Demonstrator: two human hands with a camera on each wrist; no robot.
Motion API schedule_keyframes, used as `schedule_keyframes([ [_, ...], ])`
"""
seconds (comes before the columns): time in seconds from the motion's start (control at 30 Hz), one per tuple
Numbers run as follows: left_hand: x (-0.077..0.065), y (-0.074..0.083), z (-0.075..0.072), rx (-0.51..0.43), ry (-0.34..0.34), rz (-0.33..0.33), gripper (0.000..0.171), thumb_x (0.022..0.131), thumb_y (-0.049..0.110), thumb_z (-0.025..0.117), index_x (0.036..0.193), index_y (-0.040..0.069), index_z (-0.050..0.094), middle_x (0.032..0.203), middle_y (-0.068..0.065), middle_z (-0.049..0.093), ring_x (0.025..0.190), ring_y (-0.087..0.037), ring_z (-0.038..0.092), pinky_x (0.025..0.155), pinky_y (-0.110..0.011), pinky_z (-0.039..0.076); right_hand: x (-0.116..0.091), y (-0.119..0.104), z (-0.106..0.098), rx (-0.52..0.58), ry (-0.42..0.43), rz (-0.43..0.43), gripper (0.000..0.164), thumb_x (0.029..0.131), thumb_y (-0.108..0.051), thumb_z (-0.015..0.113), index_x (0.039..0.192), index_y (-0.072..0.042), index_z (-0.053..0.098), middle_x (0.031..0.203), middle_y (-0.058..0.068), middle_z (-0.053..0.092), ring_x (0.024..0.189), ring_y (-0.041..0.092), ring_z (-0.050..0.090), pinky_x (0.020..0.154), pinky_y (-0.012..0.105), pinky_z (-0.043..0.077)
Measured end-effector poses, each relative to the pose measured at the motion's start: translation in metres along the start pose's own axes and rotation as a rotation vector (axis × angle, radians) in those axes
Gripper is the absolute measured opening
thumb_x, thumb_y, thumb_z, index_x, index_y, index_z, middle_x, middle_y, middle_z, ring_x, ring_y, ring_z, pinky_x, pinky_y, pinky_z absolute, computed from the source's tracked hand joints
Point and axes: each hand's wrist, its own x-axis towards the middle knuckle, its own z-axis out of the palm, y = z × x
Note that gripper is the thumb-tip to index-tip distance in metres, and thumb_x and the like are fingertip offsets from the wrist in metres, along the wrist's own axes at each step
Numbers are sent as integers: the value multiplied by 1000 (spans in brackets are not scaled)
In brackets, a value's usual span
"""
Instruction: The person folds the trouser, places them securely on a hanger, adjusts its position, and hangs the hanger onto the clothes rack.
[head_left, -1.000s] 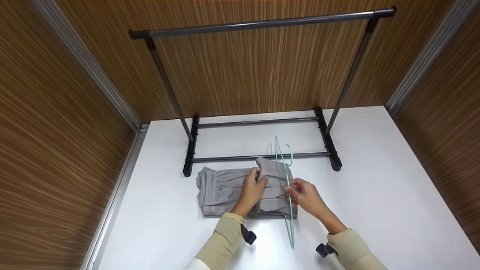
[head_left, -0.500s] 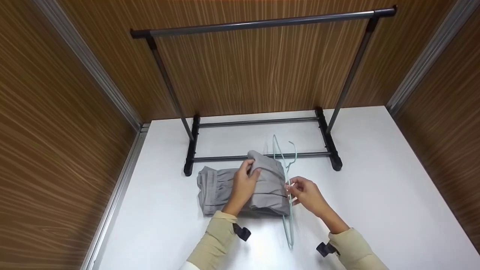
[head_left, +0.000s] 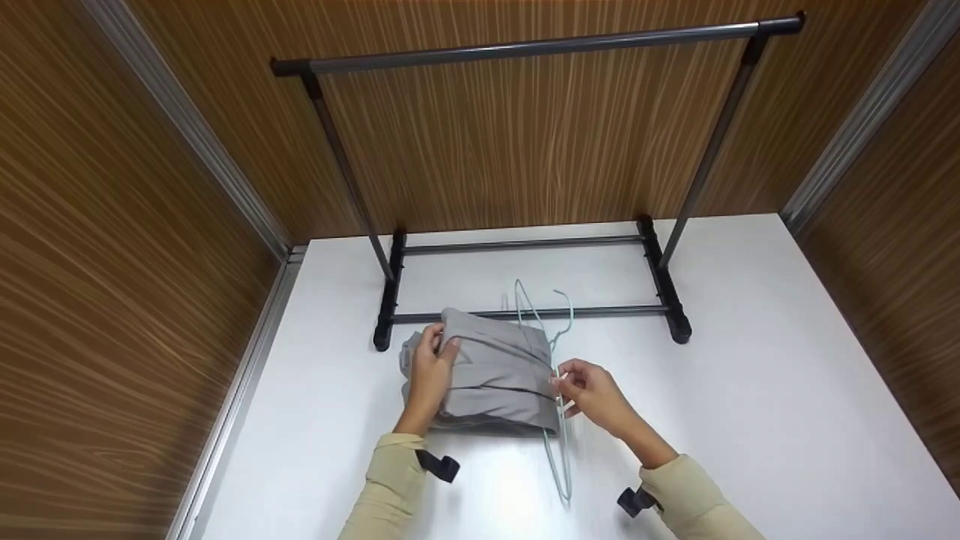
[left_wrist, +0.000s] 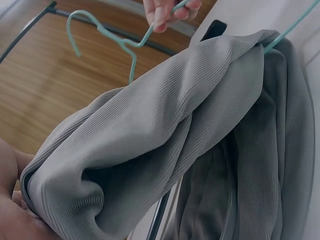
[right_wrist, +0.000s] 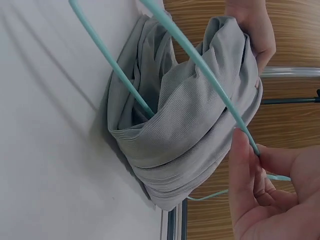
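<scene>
Grey ribbed trousers [head_left: 499,375] lie folded over one long wire of a mint-green clothes hanger [right_wrist: 200,62]. My left hand [head_left: 431,382] grips the upper folded end of the cloth between thumb and fingers, holding it raised to the left. In the left wrist view the layers of the trousers [left_wrist: 135,125] drape across that wire. My right hand [head_left: 596,394] pinches the hanger's other long wire at the right of the cloth. The hanger's hook [left_wrist: 72,30] points away toward the rack. Cloth hides part of the left fingers.
A dark metal garment rack [head_left: 525,49] stands behind the trousers, its lower bar [head_left: 615,310] just beyond them. Wood-grain panels [head_left: 525,150] rise at the back and both sides. The white tabletop [head_left: 750,360] extends around the work.
My left hand has drawn the folded end leftward over the rest of the trousers. The hanger and my right hand have shifted slightly left, the right hand still pinching the wire.
</scene>
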Motion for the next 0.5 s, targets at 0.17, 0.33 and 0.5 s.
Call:
schedule_keyframes([
  [0.17,13,-38,-23,-77,27,-62,32,92,1,51,123,-7,45,119,-24,57,110,-31,53,93,-39,41,2,2,5,21,-5,10,20,92,-7,56,103,10,54,86,28,59,75,41,61,60,41,54],
  [0.33,21,-70,-41,15,98,-172,33,93,3,50,125,-3,43,126,-26,52,115,-32,51,96,-42,38,3,3,10,30,-14,18,20,92,-8,56,101,9,54,87,30,58,72,32,62,59,40,55],
  [0.5,19,-93,-50,151,137,-226,36,92,1,49,127,0,42,123,-29,52,111,-34,52,92,-45,40,5,8,18,39,-34,32,19,93,-8,56,101,9,53,89,31,57,77,42,61,60,42,54],
])
